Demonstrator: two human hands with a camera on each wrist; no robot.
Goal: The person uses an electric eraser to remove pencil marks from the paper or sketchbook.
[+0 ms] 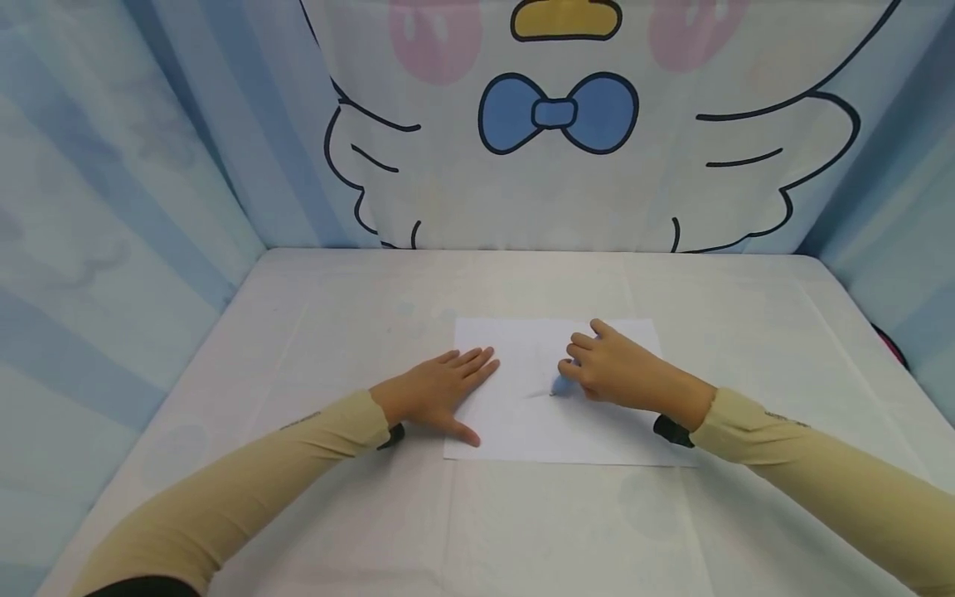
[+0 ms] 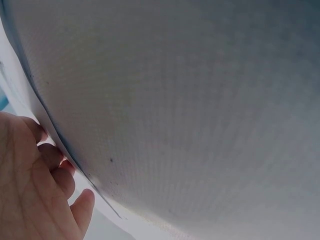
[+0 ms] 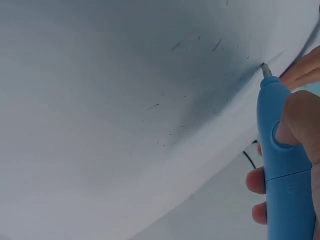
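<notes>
A sheet of white paper [image 1: 515, 431] lies on the table with a faint grey smudge near its middle. On its left edge my left hand [image 1: 440, 390] rests with fingers spread. My right hand [image 1: 615, 365] grips a blue electric eraser [image 3: 287, 165], the thumb on its round button. The narrow tip of the eraser points down and touches the paper beside the smudge. Dark crumbs [image 3: 175, 46] are scattered over the sheet in the right wrist view. Most of the eraser is hidden behind my fingers in the head view.
A pale cloth covers the table [image 1: 358, 307]. Behind it hangs a curtain [image 1: 552, 191] printed with a blue bow tie, and light blue curtains [image 1: 112, 207] close off both sides. Dark bands show at both wrists.
</notes>
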